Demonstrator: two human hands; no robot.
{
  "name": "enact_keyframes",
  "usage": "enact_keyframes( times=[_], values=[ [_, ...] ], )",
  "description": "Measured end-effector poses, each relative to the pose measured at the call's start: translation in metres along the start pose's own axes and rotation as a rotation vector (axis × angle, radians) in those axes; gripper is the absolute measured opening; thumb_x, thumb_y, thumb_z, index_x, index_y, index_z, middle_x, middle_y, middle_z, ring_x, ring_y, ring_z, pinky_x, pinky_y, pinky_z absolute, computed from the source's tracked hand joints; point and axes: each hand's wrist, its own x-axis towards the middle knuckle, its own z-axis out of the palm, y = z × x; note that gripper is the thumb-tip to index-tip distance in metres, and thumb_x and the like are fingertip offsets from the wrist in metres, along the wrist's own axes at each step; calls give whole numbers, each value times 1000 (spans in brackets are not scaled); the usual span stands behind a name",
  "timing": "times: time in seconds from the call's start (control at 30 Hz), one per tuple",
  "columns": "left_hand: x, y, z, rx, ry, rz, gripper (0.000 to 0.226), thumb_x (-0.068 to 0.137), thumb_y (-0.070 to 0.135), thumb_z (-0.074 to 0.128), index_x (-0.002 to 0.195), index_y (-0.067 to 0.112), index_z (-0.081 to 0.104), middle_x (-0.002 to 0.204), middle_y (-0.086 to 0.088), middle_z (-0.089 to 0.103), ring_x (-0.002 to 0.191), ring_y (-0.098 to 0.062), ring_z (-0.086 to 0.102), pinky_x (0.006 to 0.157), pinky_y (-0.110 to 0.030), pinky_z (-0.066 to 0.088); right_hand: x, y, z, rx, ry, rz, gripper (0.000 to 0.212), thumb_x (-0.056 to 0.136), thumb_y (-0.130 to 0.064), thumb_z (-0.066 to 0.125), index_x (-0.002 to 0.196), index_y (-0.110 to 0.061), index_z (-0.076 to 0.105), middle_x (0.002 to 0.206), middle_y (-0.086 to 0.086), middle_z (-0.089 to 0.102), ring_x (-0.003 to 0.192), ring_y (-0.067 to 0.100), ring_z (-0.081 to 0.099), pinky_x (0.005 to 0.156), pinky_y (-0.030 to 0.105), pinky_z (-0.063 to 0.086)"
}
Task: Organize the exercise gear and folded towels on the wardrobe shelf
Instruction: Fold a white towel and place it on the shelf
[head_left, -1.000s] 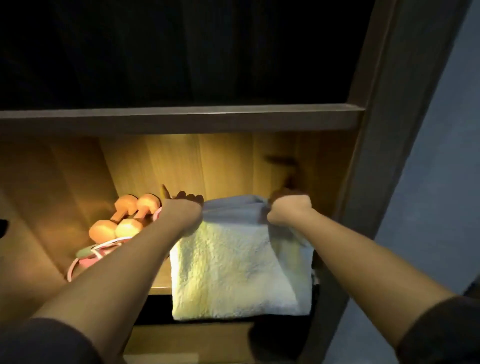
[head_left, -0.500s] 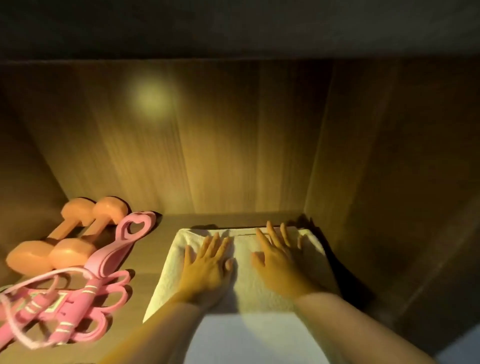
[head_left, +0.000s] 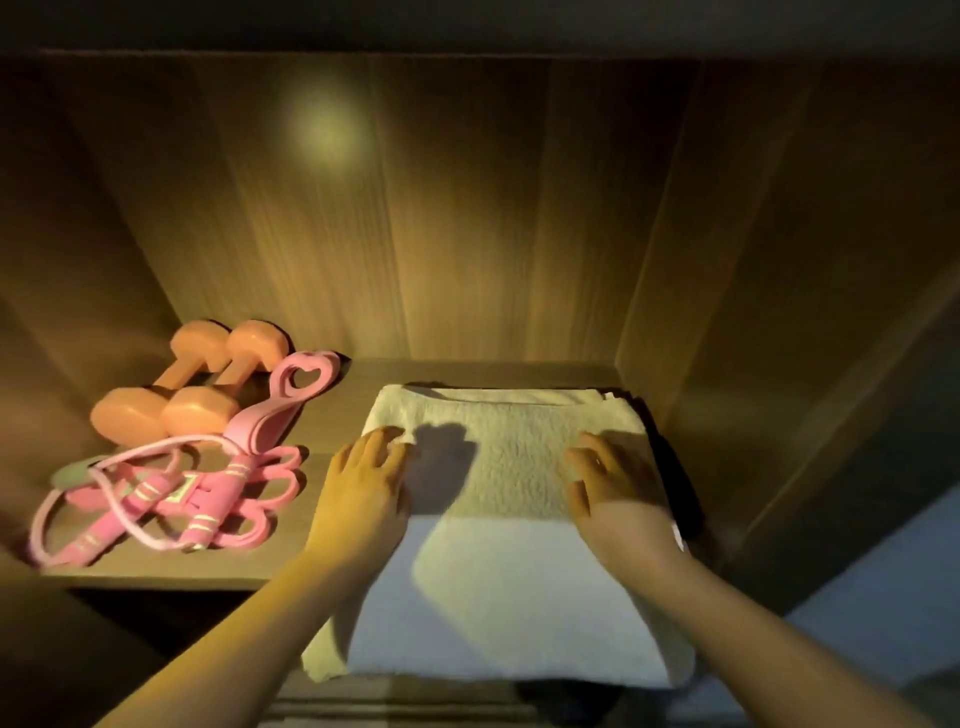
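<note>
**A:** What's at the left end of the shelf (head_left: 332, 415)?

**B:** Two orange dumbbells (head_left: 195, 410) lie side by side in the back left corner, their handles running front to back. Just to their right is a pink stretch band (head_left: 283, 400) with a heart-shaped cutout at its far end. It slants down towards the front edge and touches the nearer dumbbell head.

**A:** And in front of those?

**B:** A pink jump rope (head_left: 135, 514) lies in a loose tangle near the front left edge. Its cord loops over the striped handles and over the band's lower loops.

**A:** Where is the towel?

**B:** The folded towel (head_left: 514, 452) fills the right half of the shelf. Its far edge is close to the back panel (head_left: 467, 208), its right side is close to the side wall, and its near end sticks out past the front edge.

**A:** What about the hands?

**B:** The left hand (head_left: 363, 483) lies flat on the towel's left edge with straight, close-set fingers (head_left: 382, 441), gripping nothing. The right hand (head_left: 618, 493) rests palm down on the towel's right side, its fingers slightly spread and also holding nothing.
</note>
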Motion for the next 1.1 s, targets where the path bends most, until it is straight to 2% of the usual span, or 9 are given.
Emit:
enact_keyframes(
  times=[0.1,0.17,0.23,0.4,0.5,0.67,0.9,1.03,1.1],
  values=[
    [-49,7,-13,62,42,231,25,84,21,60,108,18,66,117,-2,60,107,-24,60,86,-37,48,-51,-6,-16,23,91,-233,33,88,-20,61,121,-20,62,131,2,55,101,27,61,83,38,48],
    [-76,3,-19,113,0,326,35,82,26,51,112,14,65,119,-4,61,108,-27,61,84,-37,48,-82,-1,-16,-34,110,-362,49,68,-14,78,116,-15,66,120,6,62,103,28,63,83,39,51],
    [-97,-8,-22,187,-13,383,51,76,28,60,124,11,60,129,-10,58,118,-30,57,89,-41,47,-107,10,-11,-148,62,-417,71,59,-19,84,126,-12,62,130,11,60,115,32,61,90,43,51],
    [-132,7,-8,320,-157,376,97,54,36,89,137,10,47,142,-23,49,130,-41,49,99,-59,45,-144,8,5,-338,-73,-330,103,52,-38,86,143,-7,48,150,20,42,136,40,43,103,60,40],
    [-134,33,14,356,-175,313,109,49,23,92,143,10,36,145,-27,43,134,-47,42,100,-65,41,-147,-19,21,-380,-70,-298,112,45,-34,90,144,-7,46,151,21,39,137,42,41,103,67,37],
    [-113,40,30,395,-92,200,108,62,1,81,150,11,18,152,-30,30,139,-51,29,105,-67,35,-131,-40,33,-386,-15,-171,110,51,-21,90,149,-12,39,154,20,34,140,44,34,106,70,28],
    [-105,38,23,399,-115,229,96,68,1,80,150,10,33,148,-31,37,135,-51,36,101,-62,41,-122,-38,28,-341,14,-139,112,49,-12,90,148,-17,40,153,16,39,140,39,37,107,65,33],
    [-103,41,19,393,-201,171,88,90,5,56,156,19,-1,161,-22,-3,148,-43,-2,118,-56,13,-127,-40,23,-291,-56,-158,104,80,-13,70,156,-21,0,162,12,-9,150,39,-1,115,63,3],
    [-107,43,13,334,-195,166,87,90,9,56,156,23,1,162,-16,-5,149,-38,-5,119,-54,8,-132,-38,21,-219,-85,-162,101,85,-14,61,155,-27,-11,161,7,-22,149,35,-17,116,58,-7]
  ],
)
